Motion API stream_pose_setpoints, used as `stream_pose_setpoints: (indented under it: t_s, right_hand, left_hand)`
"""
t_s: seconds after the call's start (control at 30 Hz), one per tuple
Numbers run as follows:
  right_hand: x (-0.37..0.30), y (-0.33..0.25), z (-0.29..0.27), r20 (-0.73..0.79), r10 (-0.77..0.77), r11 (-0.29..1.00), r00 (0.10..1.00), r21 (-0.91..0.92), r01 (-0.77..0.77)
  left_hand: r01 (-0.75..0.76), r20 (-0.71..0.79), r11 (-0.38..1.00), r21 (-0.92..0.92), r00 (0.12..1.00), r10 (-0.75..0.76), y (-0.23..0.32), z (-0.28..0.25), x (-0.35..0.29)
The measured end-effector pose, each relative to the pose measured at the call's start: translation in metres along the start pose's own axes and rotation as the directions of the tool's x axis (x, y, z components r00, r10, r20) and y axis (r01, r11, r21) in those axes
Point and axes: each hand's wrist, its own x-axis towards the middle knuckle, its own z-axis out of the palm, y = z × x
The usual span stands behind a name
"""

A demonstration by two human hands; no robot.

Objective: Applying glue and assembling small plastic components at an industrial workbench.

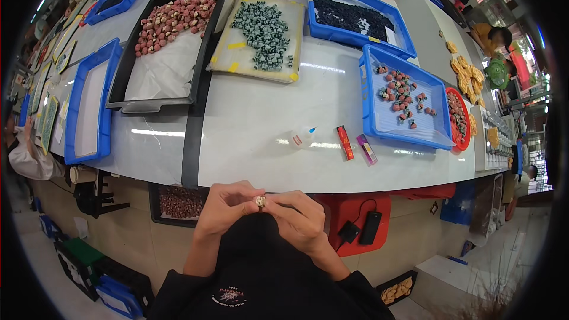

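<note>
Just off the near edge of the table, my left hand (224, 208) and my right hand (298, 218) meet in front of my chest. Between their thumbs and fingertips they pinch a small, pale, speckled piece (260, 201). Fingers cover much of it, so its exact kind is hard to tell. On the white table (255, 130) ahead lie a small clear bottle with a blue tip (303, 137), a slim red pack (345, 143) and a purple pack (367, 149).
A black tray (160, 74) holds pink-and-cream balls; beside it a board (222, 62) carries small green pieces. Blue trays hold dark pieces (355, 38) and pink balls with dark-green parts (409, 130). Under the table edge stands a red stool (379, 231) with black electronics on it.
</note>
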Motion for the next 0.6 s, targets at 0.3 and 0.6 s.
stream_pose_setpoints:
  t_s: [0.3,0.6]
  right_hand:
    - [-0.01,0.006,-0.002,-0.091,0.324,0.92,0.942,0.26,-0.292]
    - [-0.005,0.013,-0.014,0.191,0.513,0.535,0.837,0.691,-0.486]
  left_hand:
    - [-0.018,-0.057,0.994,0.105,0.998,0.024,0.004,0.031,0.008]
    - [0.014,-0.024,0.997,0.07,1.0,-0.012,0.012,0.043,0.014]
